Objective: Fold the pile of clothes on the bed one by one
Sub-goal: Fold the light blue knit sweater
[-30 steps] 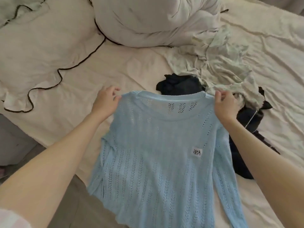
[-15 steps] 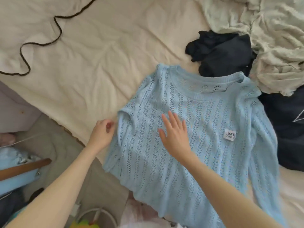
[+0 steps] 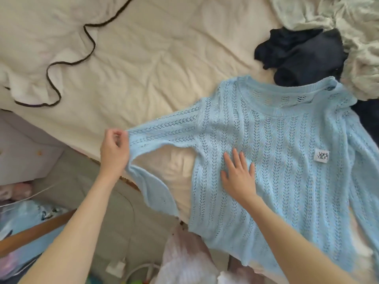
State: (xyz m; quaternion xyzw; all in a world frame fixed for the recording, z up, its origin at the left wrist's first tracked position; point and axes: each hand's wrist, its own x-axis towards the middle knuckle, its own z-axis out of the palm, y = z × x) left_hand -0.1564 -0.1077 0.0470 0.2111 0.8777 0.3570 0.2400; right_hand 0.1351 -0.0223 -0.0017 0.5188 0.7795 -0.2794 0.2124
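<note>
At the far left a white pillowcase with dark wavy trim (image 3: 51,64) lies on the cream bed sheet (image 3: 153,64). Next, our left hand (image 3: 114,149) pinches the sleeve (image 3: 164,132) of the light blue knit sweater (image 3: 287,160), fingers curled round its edge and drawing it out sideways. Our right hand (image 3: 239,176) lies flat, fingers spread, pressing the sweater's front to the bed. The sweater lies face up near the bed's edge, its hem hanging over. Beyond its collar wait a dark navy garment (image 3: 303,56) and pale crumpled clothes (image 3: 348,27). We judge the sleeve is being straightened; next we should fold it across the chest while the body stays pinned.
</note>
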